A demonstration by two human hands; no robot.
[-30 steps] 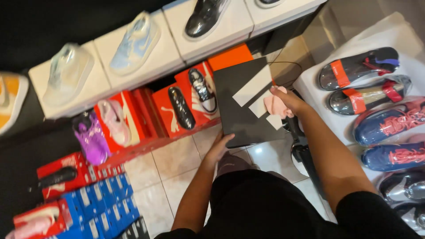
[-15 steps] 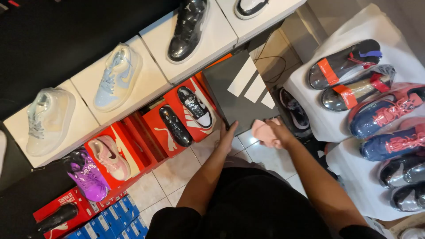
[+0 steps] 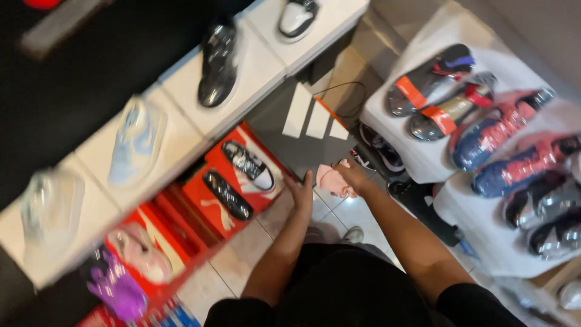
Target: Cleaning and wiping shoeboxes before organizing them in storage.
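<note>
While the view is blurred by head motion, both hands can be made out at the near edge of a dark grey shoe box (image 3: 315,136) with three white stripes on its lid, which stands on the tiled floor (image 3: 260,254) between the displays. The left hand (image 3: 301,192) is open, fingers stretched flat against the box's near left edge. The right hand (image 3: 353,175) is closed around a wad of pink cloth (image 3: 331,180), bunched just at the box's near right corner; whether that hand also touches the box I cannot tell.

Left of the box, red shoe boxes (image 3: 233,181) stand tilted with a black and white shoe (image 3: 247,165) and a black shoe (image 3: 227,195) lying on them. Beyond and to the left of the box runs a row of white blocks (image 3: 254,79) carrying a glossy black shoe (image 3: 218,63) and a pale blue one (image 3: 136,139). To the right of the box, a white-covered surface (image 3: 423,160) bears rows of football boots (image 3: 430,80) in grey, orange, blue and red. A thin cord (image 3: 339,91) loops over the far end of the box.

The box looks like cardboard: stiff, light if empty, with smooth sides that could slip from a flat palm. It is probably best gripped by two opposite edges. The cloth looks soft and limp and will crush wherever it is pinched.
</note>
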